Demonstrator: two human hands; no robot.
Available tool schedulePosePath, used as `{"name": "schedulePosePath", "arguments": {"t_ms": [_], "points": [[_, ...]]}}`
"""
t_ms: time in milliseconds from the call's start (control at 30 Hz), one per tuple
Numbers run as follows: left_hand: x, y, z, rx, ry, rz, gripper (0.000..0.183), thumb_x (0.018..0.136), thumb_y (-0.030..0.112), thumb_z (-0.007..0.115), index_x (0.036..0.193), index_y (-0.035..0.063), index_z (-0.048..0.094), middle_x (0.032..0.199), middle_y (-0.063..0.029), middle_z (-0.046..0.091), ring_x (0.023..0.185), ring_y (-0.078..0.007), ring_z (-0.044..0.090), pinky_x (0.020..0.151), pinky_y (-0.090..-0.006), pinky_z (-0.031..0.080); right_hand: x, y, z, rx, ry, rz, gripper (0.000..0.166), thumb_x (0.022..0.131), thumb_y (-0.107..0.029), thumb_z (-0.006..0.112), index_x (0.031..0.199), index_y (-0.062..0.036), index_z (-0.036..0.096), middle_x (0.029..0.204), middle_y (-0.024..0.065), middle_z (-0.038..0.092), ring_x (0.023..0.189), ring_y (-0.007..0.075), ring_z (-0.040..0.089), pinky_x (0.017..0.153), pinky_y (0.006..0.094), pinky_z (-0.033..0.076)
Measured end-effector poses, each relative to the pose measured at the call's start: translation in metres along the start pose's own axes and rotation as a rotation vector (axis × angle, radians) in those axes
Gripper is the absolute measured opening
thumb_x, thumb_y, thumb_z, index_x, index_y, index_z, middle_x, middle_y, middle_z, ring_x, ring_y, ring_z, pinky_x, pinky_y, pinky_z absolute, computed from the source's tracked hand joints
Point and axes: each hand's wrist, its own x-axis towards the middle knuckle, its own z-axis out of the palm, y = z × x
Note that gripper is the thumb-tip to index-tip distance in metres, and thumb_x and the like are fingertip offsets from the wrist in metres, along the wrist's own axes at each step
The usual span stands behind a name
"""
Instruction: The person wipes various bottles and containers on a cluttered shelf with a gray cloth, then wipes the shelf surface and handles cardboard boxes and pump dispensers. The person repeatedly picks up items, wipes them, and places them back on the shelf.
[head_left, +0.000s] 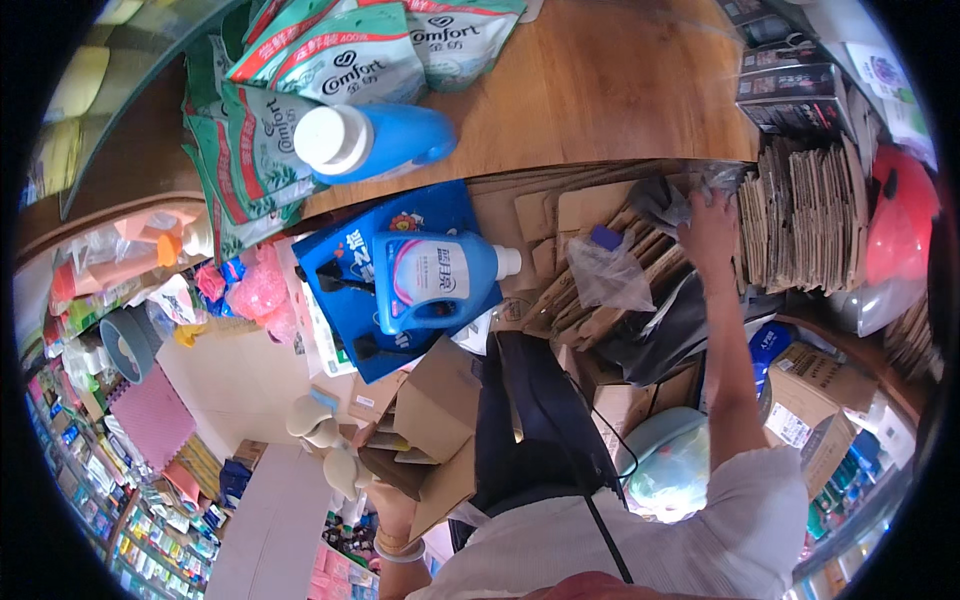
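My left hand (391, 511), with bangles at the wrist, holds an open cardboard box (439, 420) by its lower side; the flaps hide most of the fingers. Thin pieces stand inside the box. Stretched far forward, my right hand (709, 229) touches a crumpled grey plastic bag (660, 204) beside stacked flattened cardboard (806, 217). Whether its fingers grip the plastic is unclear. Before me, a blue detergent bottle (420, 279) with a white cap lies over a blue shopping bag (375, 352) with black handles.
On the wooden counter (600, 90) are another blue bottle (397, 139) and several Comfort pouches (352, 67). A clear plastic bag (611, 274) rests on tilted cardboard sheets. Black plastic (667, 337) lies under my right arm. Red plastic (896, 217) hangs at right. Stocked shelves (150, 525) line the left.
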Motion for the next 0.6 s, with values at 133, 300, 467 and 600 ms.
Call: {"name": "schedulePosePath", "arguments": {"t_ms": [133, 300, 467, 600], "points": [[0.000, -0.001, -0.002, -0.032, -0.031, -0.014, 0.066, 0.069, 0.009, 0.074, 0.123, 0.0019, 0.037, 0.114, -0.0102, 0.049, 0.103, -0.0193, 0.049, 0.089, -0.0327, 0.041, -0.081, -0.083, 0.031, 1.003, -0.215, 0.026, 0.043, 0.073, -0.030, 0.066, 0.107, -0.0050, 0.057, 0.100, 0.0128, 0.058, 0.088, 0.0247, 0.055, 0.072, 0.0375, 0.045], [-0.008, 0.011, 0.002, -0.103, -0.012, -0.030, 0.063, 0.071, 0.009, 0.072, 0.123, 0.0011, 0.037, 0.113, -0.0105, 0.049, 0.103, -0.0200, 0.050, 0.090, -0.0330, 0.041, -0.136, -0.248, 0.057, 2.124, -1.430, 0.595, 0.039, 0.078, -0.039, 0.068, 0.102, -0.0105, 0.057, 0.089, -0.0014, 0.058, 0.076, 0.0080, 0.050, 0.064, 0.0223, 0.042], [-0.021, 0.006, 0.001, -0.160, 0.004, -0.092, 0.062, 0.072, 0.007, 0.071, 0.123, 0.0006, 0.037, 0.113, -0.0106, 0.050, 0.102, -0.0204, 0.050, 0.090, -0.0332, 0.040, -0.144, -0.272, 0.031, 2.460, -1.411, 0.924, 0.021, 0.079, -0.008, 0.066, 0.096, -0.0110, 0.054, 0.074, -0.0024, 0.054, 0.047, 0.0036, 0.037, 0.042, 0.0145, 0.029], [-0.025, -0.012, -0.014, 0.083, -0.141, -0.041, 0.064, 0.071, 0.005, 0.071, 0.124, 0.0011, 0.037, 0.114, -0.0103, 0.049, 0.103, -0.0197, 0.049, 0.091, -0.0329, 0.039, -0.129, -0.240, 0.036, 2.613, -1.400, 1.072, 0.019, 0.075, -0.002, 0.065, 0.089, -0.0096, 0.054, 0.068, -0.0021, 0.049, 0.051, 0.0045, 0.041, 0.043, 0.0169, 0.032]]}}
